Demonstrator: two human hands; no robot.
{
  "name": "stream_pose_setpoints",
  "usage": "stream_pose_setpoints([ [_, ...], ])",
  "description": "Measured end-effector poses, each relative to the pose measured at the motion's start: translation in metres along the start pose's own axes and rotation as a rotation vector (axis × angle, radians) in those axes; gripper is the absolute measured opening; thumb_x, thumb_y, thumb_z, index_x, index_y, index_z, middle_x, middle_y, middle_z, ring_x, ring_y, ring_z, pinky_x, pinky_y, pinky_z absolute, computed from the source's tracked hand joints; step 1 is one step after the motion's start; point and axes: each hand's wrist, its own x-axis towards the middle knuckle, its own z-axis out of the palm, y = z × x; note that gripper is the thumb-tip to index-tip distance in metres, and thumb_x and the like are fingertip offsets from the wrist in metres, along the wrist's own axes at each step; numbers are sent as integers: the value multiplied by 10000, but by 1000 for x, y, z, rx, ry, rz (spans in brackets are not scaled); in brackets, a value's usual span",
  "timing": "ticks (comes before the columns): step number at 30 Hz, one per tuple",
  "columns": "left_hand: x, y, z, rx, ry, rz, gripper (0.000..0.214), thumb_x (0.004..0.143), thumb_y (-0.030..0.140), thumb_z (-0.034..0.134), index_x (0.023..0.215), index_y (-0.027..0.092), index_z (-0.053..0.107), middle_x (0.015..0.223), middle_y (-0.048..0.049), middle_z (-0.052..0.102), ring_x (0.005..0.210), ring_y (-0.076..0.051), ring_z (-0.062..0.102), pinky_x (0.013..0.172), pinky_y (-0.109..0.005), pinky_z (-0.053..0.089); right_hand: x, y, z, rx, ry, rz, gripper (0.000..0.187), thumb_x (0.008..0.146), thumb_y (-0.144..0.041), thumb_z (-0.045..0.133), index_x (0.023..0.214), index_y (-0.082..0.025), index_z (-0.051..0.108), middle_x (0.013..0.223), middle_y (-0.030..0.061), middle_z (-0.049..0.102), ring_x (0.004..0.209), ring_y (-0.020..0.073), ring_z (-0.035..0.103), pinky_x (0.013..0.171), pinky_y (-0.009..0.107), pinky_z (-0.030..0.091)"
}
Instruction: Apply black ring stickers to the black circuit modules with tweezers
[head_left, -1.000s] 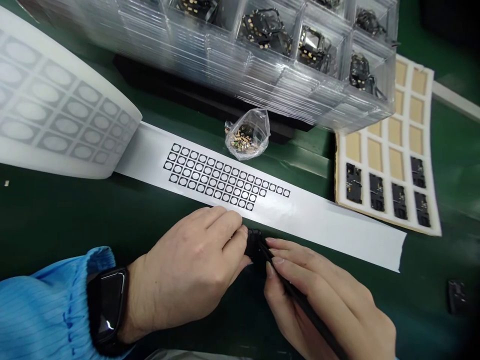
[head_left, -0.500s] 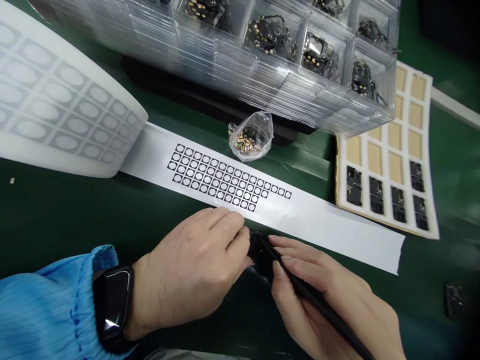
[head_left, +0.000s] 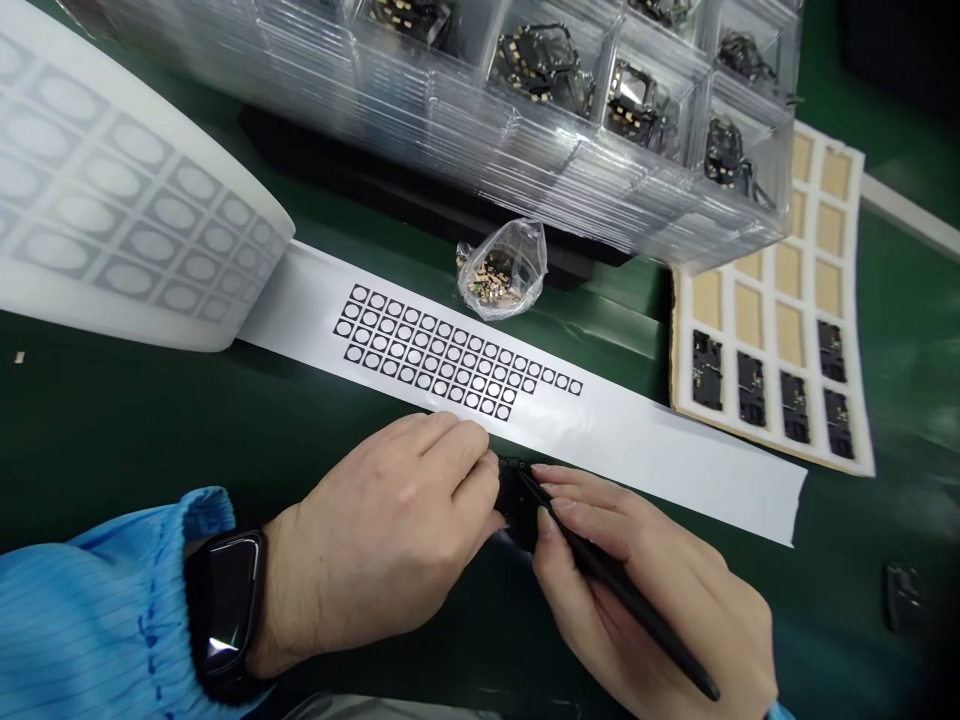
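Between the fingers of my left hand [head_left: 405, 520] is a small black electronic part [head_left: 514, 490], mostly hidden by the hand. My right hand [head_left: 645, 580] is closed around black tweezers [head_left: 626, 590], whose tip touches or nearly touches the part's upper edge. Just beyond both hands runs a white backing strip [head_left: 675, 460] bearing rows of black square stickers with round openings [head_left: 431, 350]. The strip's left end rises into a curled roll [head_left: 135, 220].
A stack of clear compartment trays [head_left: 600, 150] holding black parts stands at the back. In front of it sits a small plastic bag [head_left: 502, 275] of tiny metallic pieces. A foam tray [head_left: 765, 430] with several black modules is at right, and a loose black part [head_left: 902, 597] lies nearer.
My right hand has shifted slightly left and up along the tweezers, exposing their rear end. My left hand and the black part stay nearly in place.
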Motion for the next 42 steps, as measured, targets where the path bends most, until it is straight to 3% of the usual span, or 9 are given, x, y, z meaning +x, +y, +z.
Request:
stream_pose_setpoints([
  [9, 0, 1, 1, -9, -14, -11, 212, 1011, 165, 607, 1124, 37, 732, 967, -119, 667, 883, -273, 638, 713, -463, 598, -4, 4, -1, -5, 49, -68, 295, 782, 59, 799, 1030, -91, 747, 1043, 98, 789, 1046, 248, 788, 943, 347, 677],
  [16, -1, 0, 2, -20, -20, -13, 202, 999, 162, 621, 1116, 42, 733, 973, -118, 658, 885, -275, 621, 716, -468, 588, -2, 2, -3, -24, 7, -62, 267, 818, 15, 784, 1032, -135, 729, 1047, 74, 798, 1038, 221, 790, 957, 330, 673],
  [27, 0, -1, 2, -20, -16, -8, 197, 1000, 157, 614, 1111, 43, 730, 950, -105, 641, 852, -260, 590, 695, -459, 567, -2, 7, 0, 51, -22, -74, 310, 787, 36, 794, 1049, -114, 724, 1046, 87, 781, 1062, 241, 780, 945, 341, 672],
  [31, 0, -1, 1, -4, -17, 3, 203, 997, 161, 625, 1117, 38, 732, 951, -111, 652, 849, -262, 600, 688, -453, 571, 4, 8, 2, 166, 24, 36, 261, 800, 41, 775, 981, -143, 732, 961, 74, 788, 984, 235, 794, 888, 345, 678],
  [37, -1, -2, -2, -5, -39, 7, 176, 991, 172, 628, 1049, 54, 745, 926, -108, 643, 838, -260, 593, 692, -451, 574, 7, 15, -7, 234, 64, 305, 134, 860, -69, 784, 950, -158, 741, 1006, 79, 810, 947, 224, 799, 907, 317, 661],
  [42, 0, -1, -3, 13, -61, 16, 187, 988, 182, 622, 1050, 60, 748, 887, -92, 618, 809, -251, 564, 674, -447, 558, 9, 12, -12, 202, 68, 277, 155, 847, -63, 788, 956, -168, 754, 992, 64, 813, 945, 230, 801, 899, 324, 659],
])
